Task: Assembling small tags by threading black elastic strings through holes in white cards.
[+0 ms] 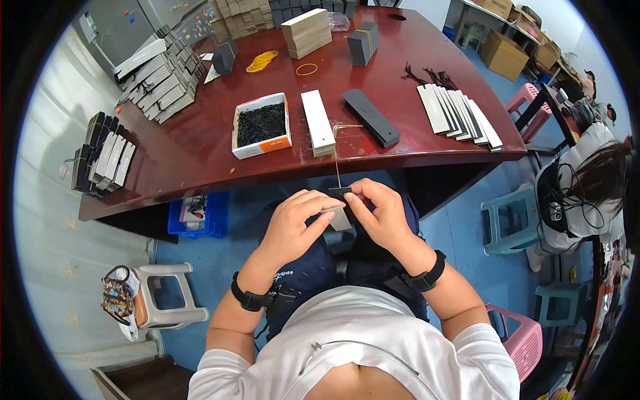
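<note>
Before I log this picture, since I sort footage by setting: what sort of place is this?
Probably a small workshop: stacks of cards on a red table, a box of black strings and yellow rubber bands.

left hand (293, 223): fingers on grey tag (341, 222) | right hand (381, 213): pinching black piece (339, 191) | red table (413, 40): box (257, 150) of black strings, 1 white stack (317, 120), 1 black stack (371, 118), fanned tags (457, 117)
</note>
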The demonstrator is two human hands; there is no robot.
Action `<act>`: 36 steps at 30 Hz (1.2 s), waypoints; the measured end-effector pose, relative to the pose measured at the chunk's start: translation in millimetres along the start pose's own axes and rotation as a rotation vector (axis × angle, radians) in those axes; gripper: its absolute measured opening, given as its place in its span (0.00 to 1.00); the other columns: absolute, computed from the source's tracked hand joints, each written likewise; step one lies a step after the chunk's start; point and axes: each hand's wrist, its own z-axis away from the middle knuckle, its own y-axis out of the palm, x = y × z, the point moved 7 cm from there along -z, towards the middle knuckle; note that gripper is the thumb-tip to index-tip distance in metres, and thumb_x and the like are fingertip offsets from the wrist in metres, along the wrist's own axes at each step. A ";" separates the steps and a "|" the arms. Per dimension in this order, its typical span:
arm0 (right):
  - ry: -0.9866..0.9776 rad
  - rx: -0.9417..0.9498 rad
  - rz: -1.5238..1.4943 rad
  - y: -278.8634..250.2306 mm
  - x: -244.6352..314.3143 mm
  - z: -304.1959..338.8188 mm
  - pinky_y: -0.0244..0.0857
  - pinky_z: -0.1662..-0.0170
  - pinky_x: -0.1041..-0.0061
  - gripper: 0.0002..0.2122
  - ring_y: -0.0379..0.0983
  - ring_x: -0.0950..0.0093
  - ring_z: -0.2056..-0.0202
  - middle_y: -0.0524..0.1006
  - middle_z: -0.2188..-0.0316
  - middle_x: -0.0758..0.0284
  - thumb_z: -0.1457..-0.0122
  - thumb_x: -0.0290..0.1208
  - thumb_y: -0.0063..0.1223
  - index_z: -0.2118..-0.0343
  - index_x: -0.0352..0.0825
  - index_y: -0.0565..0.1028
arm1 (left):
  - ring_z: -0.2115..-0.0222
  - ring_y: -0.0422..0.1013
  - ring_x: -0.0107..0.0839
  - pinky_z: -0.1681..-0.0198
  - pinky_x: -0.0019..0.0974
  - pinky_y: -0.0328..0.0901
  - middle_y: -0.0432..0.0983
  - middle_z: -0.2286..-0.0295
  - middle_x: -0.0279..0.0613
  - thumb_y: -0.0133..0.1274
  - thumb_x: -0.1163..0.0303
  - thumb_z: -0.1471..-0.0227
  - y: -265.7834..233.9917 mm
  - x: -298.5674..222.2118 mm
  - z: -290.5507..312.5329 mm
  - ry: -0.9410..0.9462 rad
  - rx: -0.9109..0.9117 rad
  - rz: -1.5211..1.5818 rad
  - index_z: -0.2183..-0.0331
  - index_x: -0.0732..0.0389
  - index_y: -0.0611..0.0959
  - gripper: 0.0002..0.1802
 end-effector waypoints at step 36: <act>0.108 0.014 0.038 7.6 -23.0 -21.2 0.63 0.74 0.70 0.06 0.72 0.64 0.77 0.74 0.80 0.60 0.47 0.29 0.55 0.73 0.32 0.73 | 0.73 0.69 0.36 0.67 0.35 0.64 0.74 0.73 0.41 0.53 0.75 0.53 -0.8 2.0 -11.7 0.033 -0.136 0.063 0.66 0.62 0.81 0.09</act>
